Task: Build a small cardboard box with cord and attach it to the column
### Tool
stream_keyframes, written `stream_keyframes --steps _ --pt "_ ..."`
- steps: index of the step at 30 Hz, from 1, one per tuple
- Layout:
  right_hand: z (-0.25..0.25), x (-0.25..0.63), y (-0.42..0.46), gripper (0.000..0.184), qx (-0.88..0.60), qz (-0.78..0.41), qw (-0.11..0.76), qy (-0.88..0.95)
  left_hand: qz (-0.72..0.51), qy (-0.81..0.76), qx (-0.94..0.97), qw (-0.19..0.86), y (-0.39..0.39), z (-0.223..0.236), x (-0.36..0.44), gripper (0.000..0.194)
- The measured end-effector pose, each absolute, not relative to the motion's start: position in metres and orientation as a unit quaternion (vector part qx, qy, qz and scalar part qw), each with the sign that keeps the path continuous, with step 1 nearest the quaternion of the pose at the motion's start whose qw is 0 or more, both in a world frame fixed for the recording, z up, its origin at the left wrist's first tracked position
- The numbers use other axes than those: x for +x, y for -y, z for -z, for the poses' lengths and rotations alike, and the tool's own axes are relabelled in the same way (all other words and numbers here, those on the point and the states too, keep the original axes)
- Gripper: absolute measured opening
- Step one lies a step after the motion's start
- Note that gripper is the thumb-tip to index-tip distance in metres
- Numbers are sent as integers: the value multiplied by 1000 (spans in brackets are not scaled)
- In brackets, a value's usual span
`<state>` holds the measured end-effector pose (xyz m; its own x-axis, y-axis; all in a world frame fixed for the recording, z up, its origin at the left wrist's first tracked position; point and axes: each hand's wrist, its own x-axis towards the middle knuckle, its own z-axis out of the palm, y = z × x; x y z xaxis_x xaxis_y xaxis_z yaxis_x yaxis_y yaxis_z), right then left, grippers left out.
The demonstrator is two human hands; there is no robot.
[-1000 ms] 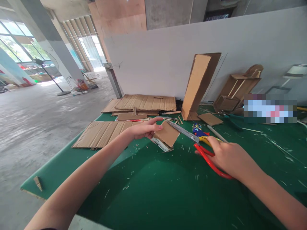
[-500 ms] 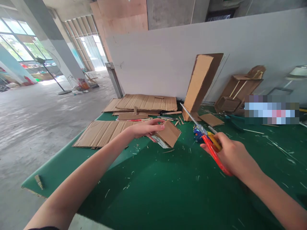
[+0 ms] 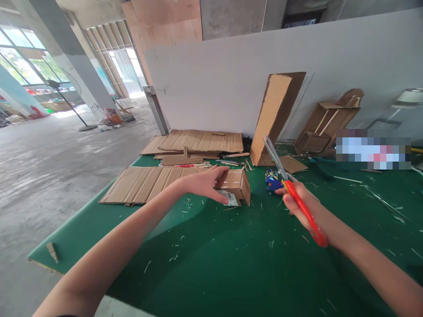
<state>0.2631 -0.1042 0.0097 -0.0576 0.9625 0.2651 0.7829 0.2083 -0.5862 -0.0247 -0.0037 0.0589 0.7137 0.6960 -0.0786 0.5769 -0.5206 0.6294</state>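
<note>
A small cardboard box with a printed label on its front side sits on the green table. My left hand holds its left end, thumb on the label and fingers over the top. To the right, my right hand grips a pair of red-handled scissors. Its blades point up and away, slightly apart at the tips. Just left of that hand lies a blue object with small yellow bits, which I cannot make out.
Cardboard sheets are stacked at the back, with another sheet on the left. A tall cardboard piece stands against the white board. A cardboard construction leans at the right. Scraps litter the green table.
The small box has turned in my left hand and come down onto the table; its taped top and end now show. The scissors have rotated, their tips moving right.
</note>
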Motion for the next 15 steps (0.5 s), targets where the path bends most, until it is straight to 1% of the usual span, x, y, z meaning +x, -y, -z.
stream_keyframes --steps 3,5,8,10,12,15 --pt "-21 261 106 51 -634 -168 258 710 -126 -368 872 297 5 -53 -22 87" --pt "-25 260 106 54 -655 -152 244 699 -175 -379 863 284 5 -50 -20 83" --pt "-24 258 107 61 -695 -73 213 683 -260 -410 836 256 8 -47 -16 81" --pt "-23 256 108 65 -710 -13 180 681 -293 -444 818 221 12 -48 -13 77" --pt "-23 253 110 64 -712 15 148 686 -290 -485 809 162 18 -50 -10 77" --pt "-27 246 114 58 -714 17 107 692 -241 -541 804 56 26 -53 -4 79"
